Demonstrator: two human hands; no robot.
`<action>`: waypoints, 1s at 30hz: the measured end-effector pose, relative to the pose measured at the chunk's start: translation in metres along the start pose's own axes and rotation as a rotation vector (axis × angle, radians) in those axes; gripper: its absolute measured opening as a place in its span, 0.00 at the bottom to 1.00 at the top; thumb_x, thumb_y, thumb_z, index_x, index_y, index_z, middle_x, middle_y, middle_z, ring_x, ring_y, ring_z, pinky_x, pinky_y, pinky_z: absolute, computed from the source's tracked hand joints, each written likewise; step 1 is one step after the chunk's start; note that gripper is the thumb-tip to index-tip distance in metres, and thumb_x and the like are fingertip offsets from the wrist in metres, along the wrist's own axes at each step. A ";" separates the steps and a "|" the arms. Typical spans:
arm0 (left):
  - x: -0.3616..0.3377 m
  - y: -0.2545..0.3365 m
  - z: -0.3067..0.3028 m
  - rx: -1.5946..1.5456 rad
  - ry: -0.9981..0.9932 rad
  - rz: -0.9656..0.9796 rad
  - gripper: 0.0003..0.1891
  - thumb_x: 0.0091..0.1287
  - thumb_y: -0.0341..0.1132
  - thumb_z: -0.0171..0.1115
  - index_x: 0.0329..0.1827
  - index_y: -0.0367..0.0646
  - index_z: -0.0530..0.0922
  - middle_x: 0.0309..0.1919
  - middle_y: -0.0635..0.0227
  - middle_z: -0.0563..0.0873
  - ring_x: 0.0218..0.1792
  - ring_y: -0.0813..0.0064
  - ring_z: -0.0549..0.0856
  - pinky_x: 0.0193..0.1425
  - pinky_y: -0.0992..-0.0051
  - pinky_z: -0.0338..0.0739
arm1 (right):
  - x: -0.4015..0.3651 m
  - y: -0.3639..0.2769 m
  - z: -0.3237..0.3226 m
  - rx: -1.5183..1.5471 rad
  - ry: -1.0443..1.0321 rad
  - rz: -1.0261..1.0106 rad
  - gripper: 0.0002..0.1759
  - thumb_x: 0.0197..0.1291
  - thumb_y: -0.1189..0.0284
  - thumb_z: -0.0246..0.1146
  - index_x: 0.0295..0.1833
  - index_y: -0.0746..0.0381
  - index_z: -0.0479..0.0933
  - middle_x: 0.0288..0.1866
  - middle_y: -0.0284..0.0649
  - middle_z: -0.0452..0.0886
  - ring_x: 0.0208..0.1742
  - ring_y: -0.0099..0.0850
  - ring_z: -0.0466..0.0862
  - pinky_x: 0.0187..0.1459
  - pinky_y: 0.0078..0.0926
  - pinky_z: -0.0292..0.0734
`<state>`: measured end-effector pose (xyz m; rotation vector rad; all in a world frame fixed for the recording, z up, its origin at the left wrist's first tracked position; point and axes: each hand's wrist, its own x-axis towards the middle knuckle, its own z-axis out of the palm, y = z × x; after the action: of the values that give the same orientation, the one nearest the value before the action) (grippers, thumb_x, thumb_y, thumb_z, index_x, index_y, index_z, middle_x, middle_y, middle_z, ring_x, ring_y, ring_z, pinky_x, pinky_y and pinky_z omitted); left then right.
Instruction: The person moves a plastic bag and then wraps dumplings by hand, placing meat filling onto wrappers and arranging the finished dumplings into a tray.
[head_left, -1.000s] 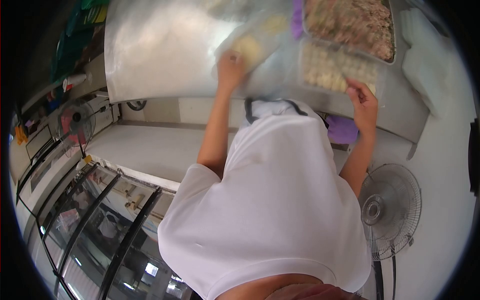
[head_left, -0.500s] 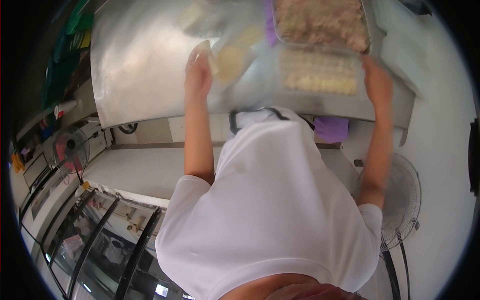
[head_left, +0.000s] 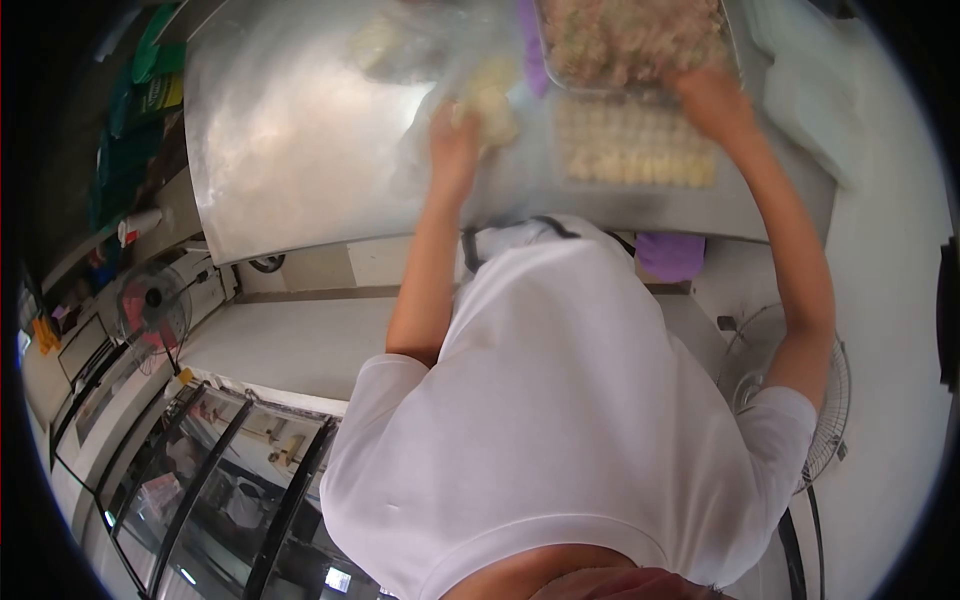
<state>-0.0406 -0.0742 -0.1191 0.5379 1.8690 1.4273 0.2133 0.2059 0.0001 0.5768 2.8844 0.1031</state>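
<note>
My left hand [head_left: 456,150] is closed at the pale round dough wrappers [head_left: 492,112], which lie on a clear plastic bag. A wrapper seems pinched between its thumb and fingers, though blur softens the edges. On the other side, my right hand [head_left: 712,104] reaches over the near edge of a clear tray of minced filling [head_left: 625,45]. Its fingers are curled and point into the filling; what they grip is hidden. Below that tray sits a clear container with rows of small pale pieces [head_left: 637,145], close to my right wrist.
A metal table [head_left: 290,150] carries these things. Another plastic bag with pale contents [head_left: 385,48] lies farther back. A purple cloth [head_left: 670,257] hangs at the near edge. Clear plastic sheets [head_left: 800,110] lie at the right, and a fan [head_left: 820,400] stands beside my right arm.
My left hand has moved right, from beside the wrappers onto them, with the wrapper it held. My right hand has gone left and up, from the container's right side to the filling.
</note>
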 end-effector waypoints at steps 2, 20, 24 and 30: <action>0.004 -0.004 0.001 -0.196 0.005 -0.075 0.26 0.73 0.35 0.55 0.70 0.29 0.64 0.60 0.52 0.76 0.63 0.62 0.76 0.61 0.70 0.75 | 0.004 0.009 0.019 0.066 0.029 -0.014 0.14 0.58 0.77 0.55 0.48 0.60 0.81 0.35 0.49 0.85 0.39 0.47 0.85 0.40 0.43 0.81; -0.006 0.048 0.056 -0.888 0.023 -0.402 0.19 0.75 0.32 0.46 0.65 0.31 0.67 0.62 0.57 0.77 0.62 0.60 0.78 0.69 0.61 0.73 | 0.009 -0.013 -0.007 0.004 0.072 0.029 0.12 0.57 0.78 0.59 0.45 0.60 0.83 0.35 0.45 0.85 0.39 0.45 0.86 0.38 0.42 0.82; -0.003 0.048 0.053 -0.949 0.008 -0.380 0.16 0.72 0.31 0.53 0.60 0.34 0.71 0.54 0.60 0.80 0.56 0.66 0.79 0.63 0.66 0.75 | 0.017 -0.020 -0.004 0.001 -0.016 -0.007 0.11 0.56 0.78 0.58 0.41 0.59 0.84 0.35 0.44 0.85 0.40 0.46 0.86 0.40 0.43 0.83; -0.004 0.046 0.048 -0.859 0.011 -0.369 0.20 0.73 0.32 0.52 0.66 0.33 0.68 0.59 0.59 0.79 0.59 0.63 0.81 0.66 0.63 0.76 | 0.012 0.021 0.018 0.444 0.214 -0.117 0.13 0.59 0.79 0.58 0.47 0.60 0.84 0.35 0.44 0.86 0.37 0.40 0.86 0.40 0.35 0.80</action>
<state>-0.0060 -0.0321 -0.0807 -0.2257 1.1034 1.7683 0.2139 0.2300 -0.0173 0.4873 3.1556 -0.5370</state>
